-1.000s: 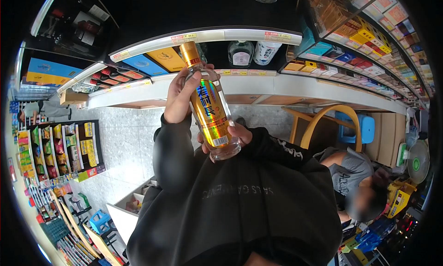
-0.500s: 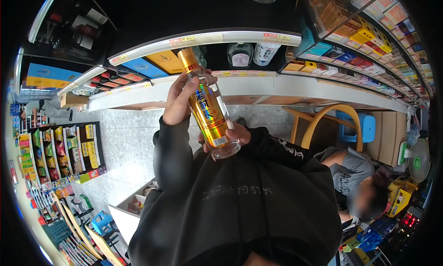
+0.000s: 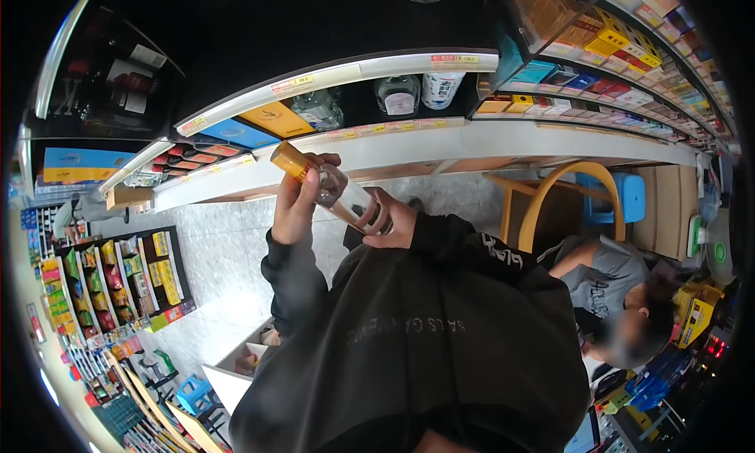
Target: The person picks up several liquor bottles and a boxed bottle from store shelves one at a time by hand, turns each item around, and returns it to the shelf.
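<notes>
Your left hand [image 3: 296, 208] is closed around the neck of a clear glass bottle [image 3: 343, 199], just below its gold cap [image 3: 291, 160]. Your right hand [image 3: 398, 219] is wrapped about the base end, covering part of it. Note that the bottle is held in the air between both hands, tilted, with the cap toward the upper left, in front of your dark sweatshirt [image 3: 425, 327] and above the tiled floor [image 3: 228, 233].

Beyond your hands runs a shelf [image 3: 354, 71] with price labels along its white edge. Below that edge, from left to right, stand a blue box [image 3: 228, 132], a yellow box [image 3: 277, 120], further glass bottles and a white container [image 3: 440, 90]. To your right are a wooden chair [image 3: 578, 168], a blue stool [image 3: 631, 197] and a person in a grey shirt [image 3: 609, 268]; to your left, well apart, are snack packets [image 3: 112, 276].
</notes>
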The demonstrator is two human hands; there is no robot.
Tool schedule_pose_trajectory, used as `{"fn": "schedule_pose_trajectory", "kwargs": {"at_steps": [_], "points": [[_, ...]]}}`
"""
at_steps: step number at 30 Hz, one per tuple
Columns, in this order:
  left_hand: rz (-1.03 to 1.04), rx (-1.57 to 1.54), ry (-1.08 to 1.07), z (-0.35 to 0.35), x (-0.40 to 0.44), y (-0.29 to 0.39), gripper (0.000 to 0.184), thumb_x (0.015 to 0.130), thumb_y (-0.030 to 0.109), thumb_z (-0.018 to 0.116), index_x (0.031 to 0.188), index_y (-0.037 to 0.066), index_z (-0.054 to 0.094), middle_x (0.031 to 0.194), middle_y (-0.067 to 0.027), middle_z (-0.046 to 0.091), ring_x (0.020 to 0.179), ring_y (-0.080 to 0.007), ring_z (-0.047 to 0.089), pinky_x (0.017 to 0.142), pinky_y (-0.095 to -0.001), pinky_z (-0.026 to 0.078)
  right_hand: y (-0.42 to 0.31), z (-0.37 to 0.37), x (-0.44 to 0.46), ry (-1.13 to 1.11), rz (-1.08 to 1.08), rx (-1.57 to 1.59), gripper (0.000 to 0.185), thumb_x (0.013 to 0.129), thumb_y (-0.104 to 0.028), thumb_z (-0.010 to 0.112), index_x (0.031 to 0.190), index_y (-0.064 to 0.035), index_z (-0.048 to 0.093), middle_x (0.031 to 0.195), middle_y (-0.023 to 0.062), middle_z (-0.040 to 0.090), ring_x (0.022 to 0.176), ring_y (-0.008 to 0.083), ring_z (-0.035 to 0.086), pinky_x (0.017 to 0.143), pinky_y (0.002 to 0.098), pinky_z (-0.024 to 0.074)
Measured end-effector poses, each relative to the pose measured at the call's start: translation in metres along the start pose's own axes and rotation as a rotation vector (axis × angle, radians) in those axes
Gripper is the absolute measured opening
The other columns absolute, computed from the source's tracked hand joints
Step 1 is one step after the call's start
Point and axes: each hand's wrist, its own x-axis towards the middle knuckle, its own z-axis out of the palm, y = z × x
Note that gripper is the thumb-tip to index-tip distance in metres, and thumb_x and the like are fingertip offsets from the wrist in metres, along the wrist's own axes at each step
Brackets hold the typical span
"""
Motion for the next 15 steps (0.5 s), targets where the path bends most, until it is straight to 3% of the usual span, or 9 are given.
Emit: {"fn": "schedule_pose_trajectory", "kwargs": {"at_steps": [2,3,4,6,8,11,13,14,15], "points": [[0.098,0.103,-0.168,-0.002,-0.007,0.005,0.034,0.096,0.028,0.05,0.118,0.002,0.045,0.121,-0.0131,0.052,0.106,-0.0186,0.052,0.092,-0.0308,0.04,-0.003,-0.002,0.001,-0.033,-0.025,0.089,0.085,0.073,-0.015,0.074,0.137,0.0028,0.02,0.102,0.0151,0.055,0.095,0.0205,0.06,0.076,0.0292,0.0493],[0.058,0.101,-0.229,-0.005,-0.009,0.008,0.037,0.096,0.028,0.05,0.122,0.002,0.041,0.126,-0.0141,0.048,0.114,-0.0197,0.047,0.097,-0.0323,0.036,-0.001,-0.004,0.002,-0.076,-0.055,0.07,0.088,0.073,-0.015,0.073,0.139,0.0017,0.018,0.11,0.0171,0.051,0.092,0.022,0.061,0.074,0.0307,0.0512],[0.056,0.101,-0.225,-0.006,-0.012,0.009,0.037,0.096,0.028,0.05,0.122,0.002,0.041,0.126,-0.0141,0.048,0.114,-0.0197,0.047,0.097,-0.0323,0.036,0.002,-0.006,0.002,-0.119,-0.085,0.051,0.09,0.073,-0.016,0.072,0.14,0.0006,0.015,0.117,0.0191,0.048,0.09,0.0236,0.062,0.071,0.0323,0.0531],[0.013,0.144,-0.221,-0.005,-0.017,0.011,0.037,0.095,0.027,0.051,0.121,0.002,0.041,0.127,-0.0141,0.047,0.113,-0.0196,0.048,0.097,-0.0323,0.037,0.009,-0.011,0.002,-0.163,-0.043,0.055,0.09,0.073,-0.015,0.072,0.141,-0.0004,0.015,0.115,0.0188,0.049,0.09,0.023,0.061,0.072,0.0315,0.0526],[-0.009,0.108,-0.19,-0.003,-0.023,0.002,0.039,0.095,0.028,0.051,0.122,0.002,0.04,0.125,-0.0137,0.048,0.112,-0.0191,0.048,0.097,-0.0324,0.037,0.013,-0.014,0.001,-0.205,0.0,0.062,0.09,0.073,-0.014,0.073,0.141,-0.0013,0.015,0.114,0.0185,0.051,0.089,0.0224,0.06,0.073,0.0307,0.0521],[0.012,0.16,0.039,0.002,-0.035,-0.009,0.044,0.093,0.032,0.055,0.122,0.001,0.041,0.121,-0.013,0.051,0.109,-0.0184,0.049,0.095,-0.0322,0.038,0.018,-0.016,0.001,-0.248,-0.009,0.046,0.092,0.072,-0.018,0.075,0.142,-0.0011,0.017,0.11,0.0177,0.053,0.088,0.0213,0.059,0.074,0.0311,0.0516],[0.067,0.171,0.086,0.006,-0.041,-0.011,0.045,0.092,0.033,0.056,0.121,0.001,0.042,0.12,-0.0127,0.051,0.109,-0.0188,0.049,0.095,-0.0323,0.038,0.023,-0.02,0.006,-0.321,0.063,0.096,0.089,0.071,-0.022,0.077,0.141,-0.0026,0.026,0.114,0.0164,0.053,0.1,0.0244,0.056,0.087,0.0349,0.0475],[0.125,0.182,0.128,0.009,-0.043,-0.012,0.047,0.091,0.035,0.057,0.12,0.001,0.042,0.119,-0.0124,0.051,0.109,-0.0191,0.049,0.095,-0.0324,0.038,0.026,-0.02,0.01,-0.323,0.063,0.097,0.089,0.071,-0.022,0.077,0.141,-0.0026,0.026,0.114,0.0164,0.053,0.1,0.0244,0.056,0.087,0.0349,0.0475],[0.145,0.211,0.171,0.012,-0.045,-0.013,0.049,0.089,0.038,0.06,0.117,0.001,0.043,0.117,-0.0128,0.052,0.11,-0.0207,0.048,0.096,-0.0336,0.037,0.029,-0.019,0.014,-0.265,-0.021,0.064,0.088,0.07,-0.024,0.079,0.14,-0.0031,0.03,0.117,0.0161,0.051,0.108,0.0261,0.052,0.093,0.0367,0.0433]]}}
